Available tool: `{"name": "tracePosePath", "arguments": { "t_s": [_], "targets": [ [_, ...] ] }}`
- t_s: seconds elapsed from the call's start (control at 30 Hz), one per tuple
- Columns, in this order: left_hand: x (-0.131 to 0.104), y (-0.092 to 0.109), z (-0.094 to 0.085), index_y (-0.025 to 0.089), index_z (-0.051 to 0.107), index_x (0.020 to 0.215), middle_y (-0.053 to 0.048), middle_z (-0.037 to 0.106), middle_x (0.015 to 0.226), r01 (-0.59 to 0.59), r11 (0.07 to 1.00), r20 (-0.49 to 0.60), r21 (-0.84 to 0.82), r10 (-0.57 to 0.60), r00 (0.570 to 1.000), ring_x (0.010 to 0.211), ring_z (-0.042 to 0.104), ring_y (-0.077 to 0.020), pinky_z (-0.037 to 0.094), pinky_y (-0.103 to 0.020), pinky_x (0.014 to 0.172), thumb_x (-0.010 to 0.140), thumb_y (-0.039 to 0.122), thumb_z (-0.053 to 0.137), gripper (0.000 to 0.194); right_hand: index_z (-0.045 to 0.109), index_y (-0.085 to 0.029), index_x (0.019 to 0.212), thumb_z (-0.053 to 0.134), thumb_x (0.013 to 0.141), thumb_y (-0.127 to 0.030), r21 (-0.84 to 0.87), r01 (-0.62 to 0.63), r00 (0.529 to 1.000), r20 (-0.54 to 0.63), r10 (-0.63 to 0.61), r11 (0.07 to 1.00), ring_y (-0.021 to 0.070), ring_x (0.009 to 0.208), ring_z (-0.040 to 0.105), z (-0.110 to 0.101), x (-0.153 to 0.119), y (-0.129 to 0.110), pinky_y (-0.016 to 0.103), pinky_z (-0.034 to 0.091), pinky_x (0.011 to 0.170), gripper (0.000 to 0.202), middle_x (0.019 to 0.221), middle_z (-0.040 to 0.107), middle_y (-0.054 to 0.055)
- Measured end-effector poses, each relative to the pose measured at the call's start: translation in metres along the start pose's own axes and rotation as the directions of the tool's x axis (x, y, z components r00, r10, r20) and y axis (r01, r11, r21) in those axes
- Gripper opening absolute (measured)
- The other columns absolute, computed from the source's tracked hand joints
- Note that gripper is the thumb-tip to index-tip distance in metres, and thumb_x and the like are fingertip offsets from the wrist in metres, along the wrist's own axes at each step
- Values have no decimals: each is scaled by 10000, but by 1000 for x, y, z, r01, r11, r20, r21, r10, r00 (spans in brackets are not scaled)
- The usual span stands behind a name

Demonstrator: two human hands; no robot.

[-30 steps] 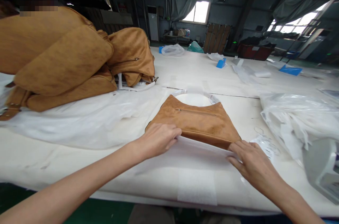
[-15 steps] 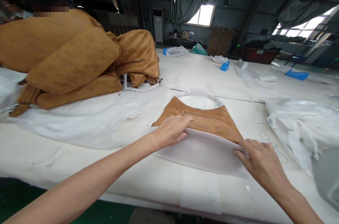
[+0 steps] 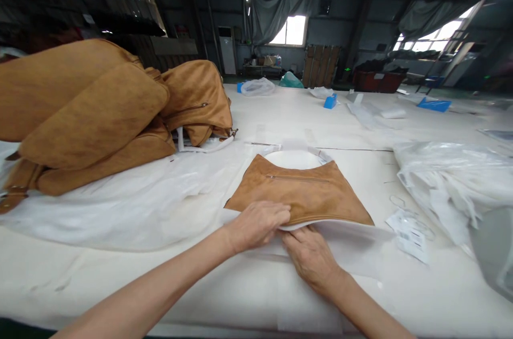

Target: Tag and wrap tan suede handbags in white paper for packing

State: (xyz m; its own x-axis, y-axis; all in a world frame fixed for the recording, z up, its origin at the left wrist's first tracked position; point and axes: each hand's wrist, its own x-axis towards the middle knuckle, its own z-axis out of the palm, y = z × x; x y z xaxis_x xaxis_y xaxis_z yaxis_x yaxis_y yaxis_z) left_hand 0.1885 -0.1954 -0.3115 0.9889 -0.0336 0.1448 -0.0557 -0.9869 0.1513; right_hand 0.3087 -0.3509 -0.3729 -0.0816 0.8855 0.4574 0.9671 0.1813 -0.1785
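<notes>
A flat tan bag (image 3: 300,189) with a zip across its front lies on the white table, its pale wrapped handle (image 3: 294,146) pointing away from me. A thin white sheet (image 3: 348,245) runs along and under the bag's near edge. My left hand (image 3: 258,224) has its fingers closed on the sheet's edge at the bag's bottom, left of the middle. Close beside it, my right hand (image 3: 310,256) is at the same edge, its fingertips partly hidden beneath the sheet.
Several larger tan bags (image 3: 92,109) are piled on white wrapping at the left. Clear plastic (image 3: 452,184) lies at the right, near a small printed packet (image 3: 409,235). Blue pieces (image 3: 331,101) and more plastic lie farther back on the table.
My right hand has moved left from the bag's right corner to near my left hand. More of the bag's lower front shows, and the sheet's edge is lower. The view has shifted.
</notes>
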Motion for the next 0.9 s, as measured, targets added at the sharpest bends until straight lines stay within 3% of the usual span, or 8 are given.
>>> {"name": "tracePosePath", "arguments": {
  "t_s": [0.07,0.23,0.37,0.43,0.5,0.57,0.7,0.9],
  "targets": [
    [-8,-2,20,175,560,925,-106,627,1280,-63,998,-70,11,63,996,1178,596,-224,483,-375,1011,870,41,418,203,581,-219,1248,391,941,-108,53,-26,1000,-14,27,998,212,1133,578,8,-5,9,369,423,1036,377,1199,672,72],
    [-21,-11,57,164,585,873,-108,630,1293,-108,990,-321,93,132,938,1227,573,-199,500,-351,1026,897,16,328,297,628,-205,1109,407,924,-82,139,-62,998,-5,63,988,191,997,629,2,-26,11,298,511,900,313,1078,702,58],
    [-21,-14,65,166,585,854,-100,663,1242,-144,973,-459,181,213,863,1202,591,-179,513,-321,1013,877,-6,336,303,609,-133,1111,396,900,-18,44,57,972,-231,-46,997,198,933,606,-37,-47,8,322,514,846,321,984,681,103],
    [-20,-14,64,167,578,837,-95,666,1239,-141,970,-463,199,219,859,1195,596,-172,514,-313,1013,874,-16,336,306,608,-133,1136,460,889,-25,-103,11,937,-347,-46,995,230,1021,582,-65,-51,13,396,467,930,308,1009,677,115],
    [-19,-13,62,166,563,805,-97,669,1233,-137,968,-457,212,222,861,1172,613,-174,527,-312,996,879,-18,330,306,587,-154,1230,531,881,-76,-253,-107,941,-339,15,962,284,1152,540,-90,-47,25,482,397,1005,362,1144,666,133],
    [-19,-12,59,162,549,779,-105,674,1220,-139,965,-450,222,228,863,1146,630,-182,544,-318,972,894,-9,326,304,558,-189,1313,523,883,-100,-344,-131,980,-184,70,930,306,1245,503,-101,-42,40,513,365,1038,441,1284,626,121],
    [-20,-9,59,157,548,784,-119,678,1208,-138,960,-433,244,235,870,1159,622,-187,541,-328,975,935,17,310,315,533,-256,1371,364,841,19,-325,29,998,68,-7,945,231,1267,529,-73,-58,64,437,446,1021,622,1310,635,51],
    [-41,-11,53,159,573,832,-104,688,1191,-84,941,-341,327,201,919,1182,604,-166,477,-389,1054,991,63,297,332,285,-228,1513,302,908,-23,-325,86,995,-14,-96,942,223,1382,406,-28,-104,69,428,431,1077,640,1441,515,57]
  ]
}}
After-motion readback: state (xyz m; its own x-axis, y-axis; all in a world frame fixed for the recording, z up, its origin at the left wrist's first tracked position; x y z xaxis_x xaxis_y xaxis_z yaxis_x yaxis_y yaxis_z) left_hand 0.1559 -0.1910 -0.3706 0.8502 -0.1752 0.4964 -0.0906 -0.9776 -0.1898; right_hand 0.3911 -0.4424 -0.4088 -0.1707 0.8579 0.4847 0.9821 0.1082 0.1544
